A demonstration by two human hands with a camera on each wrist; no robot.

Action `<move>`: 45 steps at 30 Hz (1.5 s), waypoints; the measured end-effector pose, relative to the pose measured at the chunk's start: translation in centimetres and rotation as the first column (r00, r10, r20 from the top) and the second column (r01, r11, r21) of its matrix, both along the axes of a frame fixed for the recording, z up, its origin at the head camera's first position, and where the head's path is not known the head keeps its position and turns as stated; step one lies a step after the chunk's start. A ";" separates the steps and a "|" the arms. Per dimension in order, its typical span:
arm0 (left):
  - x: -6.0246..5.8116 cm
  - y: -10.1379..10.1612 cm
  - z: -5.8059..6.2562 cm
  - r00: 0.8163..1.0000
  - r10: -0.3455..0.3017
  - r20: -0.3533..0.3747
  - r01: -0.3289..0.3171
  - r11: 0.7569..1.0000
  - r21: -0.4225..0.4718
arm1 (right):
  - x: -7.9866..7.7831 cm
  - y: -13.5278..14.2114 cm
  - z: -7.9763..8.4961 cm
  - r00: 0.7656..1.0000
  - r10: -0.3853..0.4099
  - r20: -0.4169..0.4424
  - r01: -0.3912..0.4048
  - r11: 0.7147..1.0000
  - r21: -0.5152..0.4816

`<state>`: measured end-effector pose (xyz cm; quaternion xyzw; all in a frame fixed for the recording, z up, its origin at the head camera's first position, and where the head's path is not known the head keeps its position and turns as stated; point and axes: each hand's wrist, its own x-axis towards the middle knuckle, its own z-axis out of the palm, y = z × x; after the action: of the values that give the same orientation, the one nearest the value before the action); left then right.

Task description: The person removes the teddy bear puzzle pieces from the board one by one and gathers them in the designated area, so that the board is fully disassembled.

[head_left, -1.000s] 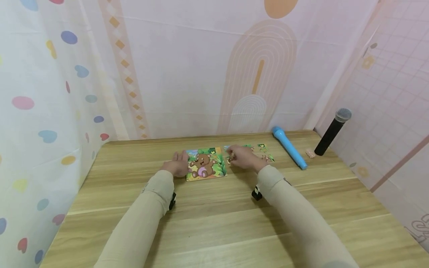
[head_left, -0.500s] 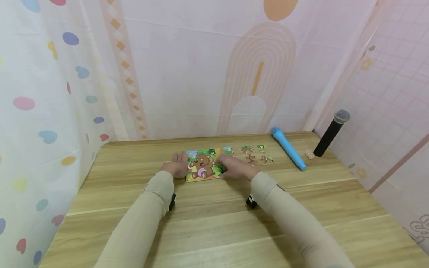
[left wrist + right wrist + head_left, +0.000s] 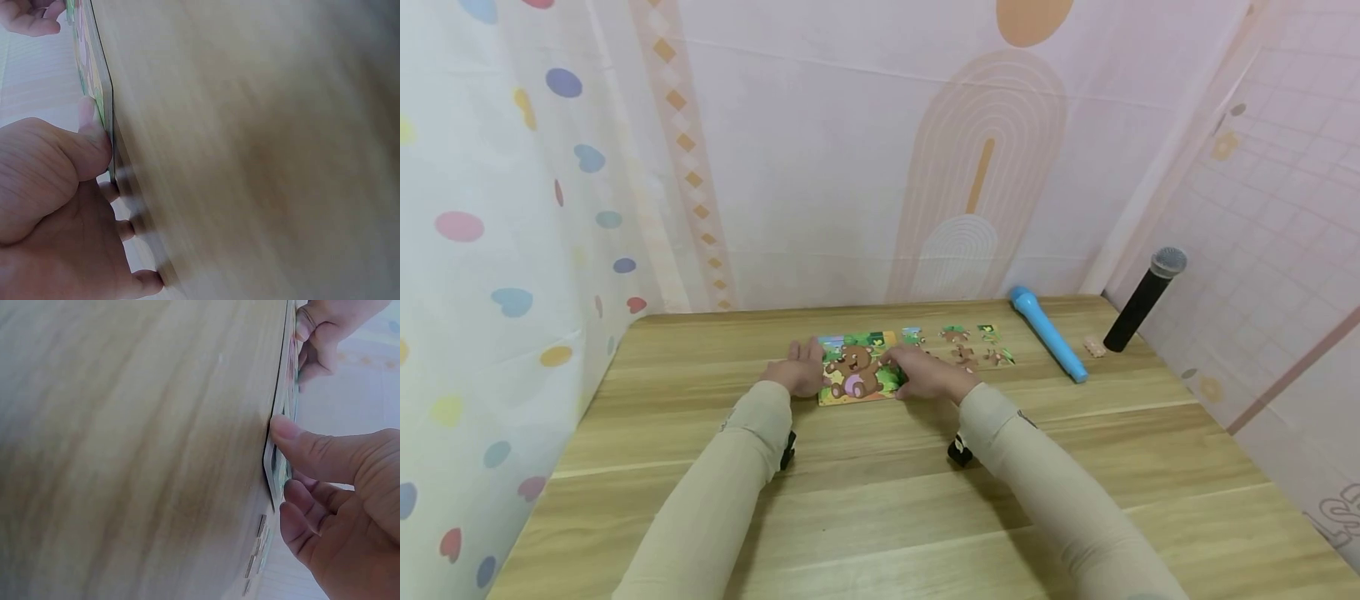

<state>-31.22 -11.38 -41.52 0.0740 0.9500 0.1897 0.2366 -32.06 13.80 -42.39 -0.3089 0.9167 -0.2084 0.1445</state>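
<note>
A jigsaw puzzle (image 3: pixel 856 385) with a brown bear on a green background lies on the wooden table. My left hand (image 3: pixel 801 370) is at its left edge; in the left wrist view the thumb (image 3: pixel 94 147) rests against the puzzle's border while the other fingers spread towards the tabletop. At the right edge my right hand (image 3: pixel 922 372) holds the puzzle, its thumb (image 3: pixel 290 428) on the near border and its fingers curled at the side. The right hand covers the puzzle's right part in the head view. Several loose jigsaw pieces (image 3: pixel 964 354) lie just right of it.
Beyond the loose pieces a blue toy microphone (image 3: pixel 1051 336) lies slantwise. Farther right a black microphone (image 3: pixel 1135 310) with a silver head stands, beside a small pinkish object (image 3: pixel 1094 346). A patterned curtain (image 3: pixel 820 167) hangs behind the wooden table (image 3: pixel 865 508).
My right hand has moved left from the loose pieces to the puzzle's right edge, uncovering several pieces. The left hand has stayed at the left edge.
</note>
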 end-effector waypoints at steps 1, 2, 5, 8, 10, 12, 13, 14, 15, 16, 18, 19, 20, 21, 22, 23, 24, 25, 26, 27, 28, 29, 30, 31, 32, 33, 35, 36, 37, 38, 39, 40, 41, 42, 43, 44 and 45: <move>0.0 0.0 0.0 1.000 -0.002 -0.001 0.002 1.000 0.001 | 0.0 0.0 0.0 1.000 -0.005 0.005 0.005 1.000 0.000; 0.0 0.0 0.1 1.000 -0.003 -0.003 0.003 1.000 0.003 | -0.1 0.0 0.0 1.000 -0.008 0.010 0.008 1.000 -0.003; 0.0 0.0 0.1 1.000 -0.011 -0.005 0.011 1.000 -0.003 | -0.1 0.1 -0.1 0.999 -0.014 0.029 0.015 1.000 -0.023; -0.1 0.1 0.2 1.000 -0.013 -0.005 0.013 1.000 -0.004 | -0.2 0.4 -0.2 0.999 -0.012 0.044 0.014 0.999 -0.042; -0.1 0.1 0.2 1.000 -0.014 -0.007 0.014 1.000 -0.007 | -0.3 0.5 -0.2 0.999 -0.008 0.049 0.010 0.998 -0.057; -0.1 0.2 0.2 1.000 -0.016 -0.009 0.015 1.000 -0.010 | -0.3 0.6 -0.2 0.999 -0.001 0.049 0.005 0.998 -0.066; -0.1 0.2 0.2 1.000 -0.016 -0.010 0.016 1.000 -0.011 | -0.4 0.7 -0.3 0.999 0.002 0.047 0.001 0.998 -0.068; -0.2 0.2 0.2 1.000 -0.018 -0.013 0.018 1.000 -0.014 | -0.4 0.7 -0.2 0.999 0.004 0.048 -0.001 0.997 -0.074; -0.2 0.1 0.2 1.000 -0.019 -0.016 0.019 1.000 -0.020 | -0.4 0.7 -0.2 0.999 0.008 0.045 -0.004 0.997 -0.076; -0.2 0.1 0.2 1.000 -0.021 -0.016 0.020 1.000 -0.024 | -0.5 0.7 -0.2 0.999 0.011 0.045 -0.007 0.997 -0.078; -0.2 0.1 0.1 1.000 -0.023 -0.017 0.022 0.999 -0.029 | -0.5 0.7 -0.1 0.999 0.013 0.045 -0.010 0.997 -0.079; -0.3 0.1 0.1 1.000 -0.023 -0.017 0.022 0.999 -0.032 | -0.5 0.6 0.0 0.999 0.015 0.044 -0.011 0.997 -0.081; -0.3 0.1 0.1 1.000 -0.023 -0.018 0.023 0.999 -0.034 | -0.4 0.6 0.1 0.999 0.016 0.041 -0.012 0.996 -0.083; -0.3 0.1 0.1 1.000 -0.023 -0.017 0.023 0.999 -0.036 | -0.4 0.6 0.1 0.999 0.016 0.039 -0.013 0.996 -0.083; -0.3 0.1 0.2 1.000 -0.024 -0.015 0.024 0.999 -0.037 | -0.4 0.6 0.2 0.999 0.016 0.038 -0.013 0.996 -0.084; -0.2 0.2 0.2 1.000 -0.023 -0.013 0.023 0.999 -0.034 | -0.3 0.5 0.2 0.999 0.014 0.037 -0.011 0.996 -0.084; -0.2 0.2 0.3 1.000 -0.021 -0.010 0.021 0.999 -0.032 | -0.3 0.5 0.3 0.999 0.010 0.036 -0.007 0.996 -0.086; -0.2 0.2 0.3 1.000 -0.019 -0.007 0.018 0.999 -0.029 | -0.2 0.5 0.3 0.999 0.003 0.035 0.000 0.996 -0.085; -0.1 0.2 0.4 1.000 -0.017 -0.004 0.017 1.000 -0.027 | -0.2 0.5 0.3 0.999 -0.002 0.033 0.005 0.997 -0.083; -0.1 0.2 0.4 1.000 -0.016 -0.003 0.016 1.000 -0.025 | -0.2 0.5 0.3 0.999 -0.009 0.033 0.012 0.997 -0.083; -0.1 0.2 0.4 1.000 -0.014 -0.002 0.014 1.000 -0.023 | -0.2 0.4 0.4 0.999 -0.014 0.032 0.016 0.997 -0.080; -0.1 0.2 0.5 1.000 -0.012 -0.001 0.012 1.000 -0.022 | -0.2 0.4 0.4 0.999 -0.018 0.031 0.021 0.997 -0.077; -0.1 0.1 0.5 1.000 -0.011 -0.001 0.011 1.000 -0.023 | -0.2 0.4 0.4 0.999 -0.022 0.029 0.024 0.997 -0.073; -0.1 0.1 0.4 1.000 -0.012 -0.003 0.012 1.000 -0.024 | -0.2 0.5 0.4 0.999 -0.024 0.025 0.025 0.997 -0.068; -0.2 0.1 0.4 1.000 -0.012 -0.003 0.012 1.000 -0.025 | -0.2 0.5 0.4 0.999 -0.024 0.027 0.025 0.998 -0.066; -0.2 0.1 0.4 1.000 -0.011 -0.003 0.011 1.000 -0.023 | -0.2 0.5 0.4 0.999 -0.023 0.028 0.025 0.998 -0.063; -0.3 0.1 0.3 1.000 -0.011 -0.003 0.011 1.000 -0.021 | -0.3 0.5 0.3 0.999 -0.019 0.028 0.020 0.998 -0.063; -0.3 0.0 0.3 1.000 -0.011 -0.001 0.011 1.000 -0.022 | -0.3 0.5 0.3 1.000 -0.015 0.026 0.017 0.998 -0.061; -0.3 0.0 0.2 1.000 -0.011 0.001 0.011 1.000 -0.021 | -0.4 0.5 0.2 1.000 -0.013 0.027 0.015 0.998 -0.061; -0.3 0.0 0.2 1.000 -0.011 0.002 0.011 1.000 -0.017 | -0.4 0.4 0.2 1.000 -0.011 0.027 0.013 0.998 -0.062; -0.3 0.0 0.2 1.000 -0.011 0.004 0.011 1.000 -0.015 | -0.5 0.4 0.1 1.000 -0.009 0.023 0.011 0.998 -0.061; -0.3 -0.1 0.1 1.000 -0.014 0.003 0.014 1.000 -0.015 | -0.5 0.4 0.0 1.000 -0.009 0.023 0.011 0.998 -0.064; -0.3 -0.1 0.1 1.000 -0.012 0.006 0.012 1.000 -0.011 | -0.5 0.4 0.0 1.000 -0.010 0.024 0.012 0.998 -0.065; -0.2 -0.1 0.1 1.000 -0.010 0.008 0.010 1.000 -0.007 | -0.5 0.3 -0.1 1.000 -0.011 0.022 0.012 0.998 -0.065; -0.2 -0.1 0.1 1.000 -0.007 0.009 0.007 1.000 -0.002 | -0.5 0.3 -0.1 1.000 -0.015 0.026 0.017 0.997 -0.070; -0.2 -0.1 0.0 1.000 -0.008 0.008 0.008 1.000 -0.001 | -0.5 0.3 -0.1 1.000 -0.017 0.025 0.019 0.997 -0.070; -0.3 -0.1 0.0 1.000 -0.007 0.008 0.007 1.000 -0.002 | -0.4 0.3 0.0 0.999 -0.022 0.028 0.024 0.997 -0.071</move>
<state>-31.51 -11.50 -41.50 0.0763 0.9490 0.1883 0.2412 -32.48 14.10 -42.40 -0.3003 0.9101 -0.2469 0.1434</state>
